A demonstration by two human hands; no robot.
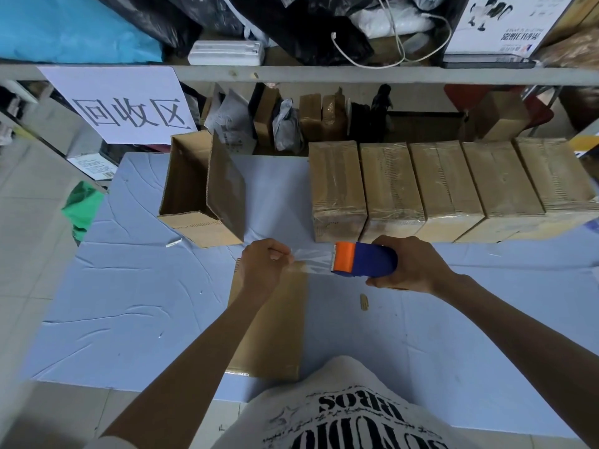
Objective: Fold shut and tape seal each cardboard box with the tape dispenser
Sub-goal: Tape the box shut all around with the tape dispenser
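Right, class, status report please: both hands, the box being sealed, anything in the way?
Left hand pinches tape end; right hand grips tape dispenser. Tape stretched above far edge of closed box. Small scrap beside box, not blocking.

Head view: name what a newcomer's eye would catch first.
The orange-and-blue tape dispenser stands out at centre, gripped by the right hand, clear tape stretched to the left hand over a near box. Behind, five taped boxes line up at right, an open box at left.
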